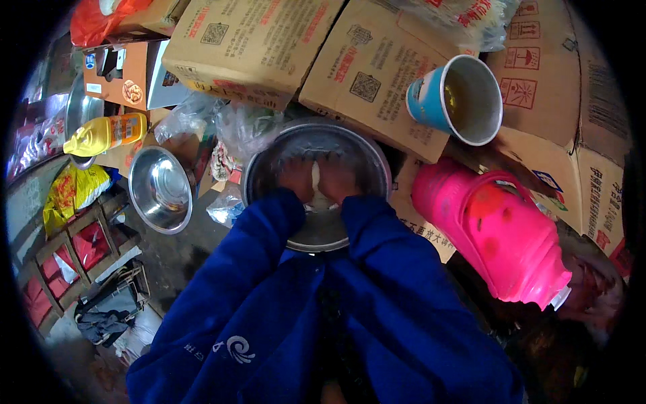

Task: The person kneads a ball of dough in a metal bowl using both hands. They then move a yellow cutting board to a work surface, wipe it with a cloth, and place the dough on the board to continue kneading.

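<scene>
A large dark metal basin (323, 237) lies right in front of my body, between my two blue sleeves. My left hand (296, 180) is down inside it on the left, and my right hand (339, 182) is beside it on the right, with the thumb sides close together. Between them and around the wrists shows a pale material (316, 182) that looks like dough, too blurred to be sure. The fingertips point away from me and are blurred, so whether they grip anything cannot be made out.
Cardboard cartons (252, 40) stand behind the basin, with a blue paper cup (429, 98) of yellowish liquid on one. At right is a pink thermos flask (504, 227). At left are a shiny steel bowl (161, 189), a yellow bottle (106, 134) and clear plastic bags (247, 123).
</scene>
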### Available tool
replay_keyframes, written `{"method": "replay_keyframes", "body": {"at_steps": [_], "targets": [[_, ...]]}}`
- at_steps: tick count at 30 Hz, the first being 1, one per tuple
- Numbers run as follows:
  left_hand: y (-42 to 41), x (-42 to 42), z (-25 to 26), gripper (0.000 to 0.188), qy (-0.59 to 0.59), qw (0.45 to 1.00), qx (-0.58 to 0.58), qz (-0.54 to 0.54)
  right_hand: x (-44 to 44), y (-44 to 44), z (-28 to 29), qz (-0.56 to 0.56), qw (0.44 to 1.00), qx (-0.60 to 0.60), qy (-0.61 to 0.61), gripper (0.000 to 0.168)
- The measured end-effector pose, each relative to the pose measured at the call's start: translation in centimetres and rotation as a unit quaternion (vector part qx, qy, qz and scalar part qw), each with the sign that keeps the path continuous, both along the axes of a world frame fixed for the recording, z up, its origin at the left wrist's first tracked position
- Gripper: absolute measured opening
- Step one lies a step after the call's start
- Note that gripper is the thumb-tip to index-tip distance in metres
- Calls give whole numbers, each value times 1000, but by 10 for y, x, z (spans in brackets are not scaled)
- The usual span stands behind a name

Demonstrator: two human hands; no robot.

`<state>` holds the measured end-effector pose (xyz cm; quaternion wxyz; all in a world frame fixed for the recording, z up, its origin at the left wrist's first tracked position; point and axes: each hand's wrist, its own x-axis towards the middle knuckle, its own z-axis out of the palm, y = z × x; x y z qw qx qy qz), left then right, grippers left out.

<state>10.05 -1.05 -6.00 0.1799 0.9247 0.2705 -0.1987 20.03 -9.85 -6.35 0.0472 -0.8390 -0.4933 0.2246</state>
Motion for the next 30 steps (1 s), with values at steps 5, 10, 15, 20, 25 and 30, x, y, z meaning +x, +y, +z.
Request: {"method": "replay_keyframes", "body": {"at_steps": [5, 10, 15, 20, 25, 30], "targets": [[20, -22, -71, 66, -51, 981, -175, -62, 13, 11, 1, 22, 976, -97, 194, 44], [16, -26, 19, 83, 7, 984, -140, -106, 8, -15, 19, 19, 958, -30, 284, 54], [12, -51, 30, 97, -28, 977, -212, 21, -20, -58, 49, 132, 965, 45, 222, 73], [-34, -70, 25, 84, 28, 986, -146, -74, -51, -75, 68, 42, 983, 78, 159, 77], [-44, -63, 15, 66, -5, 989, -145, 15, -71, -61, 15, 74, 997, 29, -11, 34], [-38, -39, 41, 63, 54, 994, -87, 34, -58, -44, 8, 21, 1000, 19, -9, 30]]}}
